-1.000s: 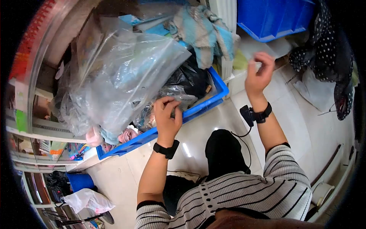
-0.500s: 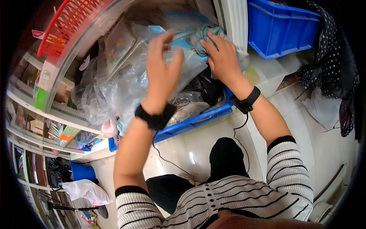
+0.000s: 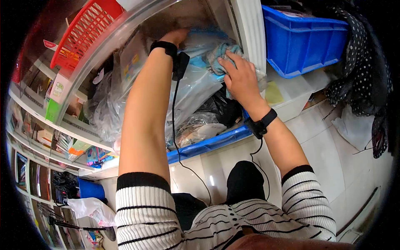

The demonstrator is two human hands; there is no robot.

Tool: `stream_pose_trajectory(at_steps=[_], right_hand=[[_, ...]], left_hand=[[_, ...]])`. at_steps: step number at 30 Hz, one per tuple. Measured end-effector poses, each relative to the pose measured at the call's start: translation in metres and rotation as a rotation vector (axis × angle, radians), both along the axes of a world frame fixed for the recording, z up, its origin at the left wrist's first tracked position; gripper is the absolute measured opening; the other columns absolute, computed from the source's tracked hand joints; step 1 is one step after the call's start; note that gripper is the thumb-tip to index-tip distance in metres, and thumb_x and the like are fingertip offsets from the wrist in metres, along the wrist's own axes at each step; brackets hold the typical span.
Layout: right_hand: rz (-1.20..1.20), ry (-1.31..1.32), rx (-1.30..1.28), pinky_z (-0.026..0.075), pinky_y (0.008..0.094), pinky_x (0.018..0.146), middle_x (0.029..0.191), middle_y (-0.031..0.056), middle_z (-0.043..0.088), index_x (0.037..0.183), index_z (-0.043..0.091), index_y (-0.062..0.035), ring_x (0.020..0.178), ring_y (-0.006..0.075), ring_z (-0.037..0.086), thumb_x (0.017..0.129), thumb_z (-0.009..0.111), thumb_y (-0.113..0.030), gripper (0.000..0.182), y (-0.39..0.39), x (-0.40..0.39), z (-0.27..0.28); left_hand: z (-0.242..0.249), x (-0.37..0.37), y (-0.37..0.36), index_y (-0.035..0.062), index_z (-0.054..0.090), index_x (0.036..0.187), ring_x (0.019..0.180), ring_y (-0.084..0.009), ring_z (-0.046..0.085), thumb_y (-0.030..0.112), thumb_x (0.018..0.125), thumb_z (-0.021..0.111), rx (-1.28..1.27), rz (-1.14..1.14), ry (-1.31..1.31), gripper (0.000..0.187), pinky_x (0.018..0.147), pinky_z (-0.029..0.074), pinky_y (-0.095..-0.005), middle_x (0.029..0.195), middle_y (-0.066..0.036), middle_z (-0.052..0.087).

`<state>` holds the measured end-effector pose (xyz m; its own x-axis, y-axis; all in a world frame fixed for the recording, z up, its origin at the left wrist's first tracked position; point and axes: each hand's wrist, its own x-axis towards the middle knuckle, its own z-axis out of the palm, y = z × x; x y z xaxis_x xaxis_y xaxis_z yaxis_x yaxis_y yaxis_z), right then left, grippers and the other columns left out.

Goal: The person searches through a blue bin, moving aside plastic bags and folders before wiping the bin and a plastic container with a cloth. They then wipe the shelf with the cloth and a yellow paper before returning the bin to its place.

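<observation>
My right hand rests on a crumpled grey-green cloth, its fingers curled over it at the right side of the pile. My left hand reaches deep into the back of the compartment, beside blue-tinted plastic; its fingers are hidden. Under both arms lie clear plastic bags, piled in a low blue tray. A black plastic bag sits near the tray's front right.
A blue crate stands to the right, beside a dotted dark fabric. At upper left is a red basket. Shelves with small goods line the left. A blue bin and a white bag are on the floor.
My left hand has moved from above the bags further back into the compartment, with the forearm now stretched over the pile. My right hand stays at the cloth.
</observation>
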<state>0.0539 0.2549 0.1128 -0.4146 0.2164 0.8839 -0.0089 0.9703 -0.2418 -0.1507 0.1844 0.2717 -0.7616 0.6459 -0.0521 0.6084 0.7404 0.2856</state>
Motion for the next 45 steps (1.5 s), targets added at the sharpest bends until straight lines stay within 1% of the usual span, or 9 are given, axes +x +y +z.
stream_pose_trajectory(at_steps=[11,14,20,22,33,37,41,43,45], right_hand=[[0.044,0.084,-0.031,0.040,0.0400,0.088,0.123,0.0105,0.053,0.115,0.058,-0.0123,0.103,0.0271,0.055,0.073,0.058,-0.003,0.042,0.007,-0.005,-0.008],[0.052,0.116,-0.034,0.040,0.0394,0.088,0.121,0.0104,0.053,0.113,0.058,-0.0115,0.102,0.0267,0.056,0.074,0.057,-0.003,0.041,0.007,-0.007,-0.008],[0.024,0.093,-0.011,0.040,0.0395,0.087,0.119,0.0103,0.054,0.113,0.059,-0.0118,0.102,0.0265,0.056,0.073,0.059,-0.003,0.040,0.006,-0.005,-0.007],[0.015,0.082,-0.002,0.040,0.0397,0.087,0.119,0.0104,0.054,0.113,0.059,-0.0120,0.102,0.0264,0.056,0.073,0.060,-0.004,0.041,0.007,-0.006,-0.007],[-0.019,0.053,0.008,0.041,0.0401,0.089,0.119,0.0082,0.055,0.112,0.058,-0.0143,0.108,0.0258,0.054,0.072,0.063,-0.004,0.042,0.009,-0.008,-0.011],[0.013,0.045,-0.003,0.041,0.0404,0.089,0.121,0.0096,0.054,0.114,0.058,-0.0134,0.107,0.0292,0.053,0.072,0.060,-0.003,0.043,0.008,-0.006,-0.009],[0.007,0.040,0.007,0.041,0.0403,0.089,0.120,0.0088,0.054,0.114,0.057,-0.0143,0.110,0.0266,0.053,0.072,0.063,-0.005,0.043,0.009,-0.004,-0.008],[0.011,0.036,0.006,0.041,0.0403,0.089,0.121,0.0089,0.053,0.114,0.057,-0.0145,0.110,0.0267,0.052,0.072,0.063,-0.005,0.044,0.009,-0.003,-0.008],[0.010,0.031,0.007,0.041,0.0403,0.090,0.121,0.0089,0.053,0.115,0.056,-0.0146,0.111,0.0267,0.052,0.072,0.063,-0.005,0.045,0.008,-0.003,-0.007]], left_hand=[[-0.020,-0.068,-0.012,0.0080,0.048,0.133,0.119,-0.0279,0.050,0.041,0.090,0.050,0.224,-0.250,0.013,0.054,0.099,0.039,-0.0393,0.136,-0.012,0.049],[-0.024,-0.058,-0.011,0.0164,0.041,0.136,0.120,-0.0291,0.048,0.000,0.085,0.058,-0.187,-0.452,0.557,0.057,0.102,0.042,-0.0386,0.131,-0.010,0.052],[-0.033,-0.041,0.011,0.0046,0.048,0.124,0.114,-0.0308,0.054,0.016,0.066,0.081,0.652,-0.125,-0.479,0.067,0.094,0.047,-0.0410,0.125,-0.017,0.055],[-0.070,-0.102,0.031,0.0015,0.047,0.124,0.110,-0.0365,0.055,0.021,0.066,0.081,0.031,-0.331,0.669,0.070,0.090,0.048,-0.0424,0.121,-0.022,0.054],[-0.014,-0.043,-0.002,0.0054,0.058,0.111,0.102,-0.0351,0.058,0.015,0.075,0.062,-0.043,-0.354,0.700,0.037,0.089,0.049,-0.0397,0.113,-0.019,0.059],[-0.021,-0.133,-0.026,0.0105,0.054,0.119,0.104,-0.0268,0.059,0.021,0.097,0.045,0.421,-0.481,0.550,0.026,0.090,0.051,-0.0397,0.118,-0.012,0.059],[0.026,-0.012,-0.081,0.0110,0.051,0.119,0.106,-0.0264,0.056,0.025,0.089,0.058,1.409,0.108,-0.740,0.035,0.093,0.048,-0.0382,0.116,-0.010,0.058],[0.017,-0.055,-0.124,0.0116,0.052,0.116,0.102,-0.0270,0.057,0.027,0.084,0.063,1.333,-0.004,-0.674,0.037,0.094,0.046,-0.0366,0.111,-0.010,0.060],[0.006,-0.084,-0.156,0.0128,0.052,0.117,0.102,-0.0266,0.058,0.030,0.089,0.056,0.859,-0.377,0.104,0.033,0.093,0.047,-0.0369,0.112,-0.009,0.060]])
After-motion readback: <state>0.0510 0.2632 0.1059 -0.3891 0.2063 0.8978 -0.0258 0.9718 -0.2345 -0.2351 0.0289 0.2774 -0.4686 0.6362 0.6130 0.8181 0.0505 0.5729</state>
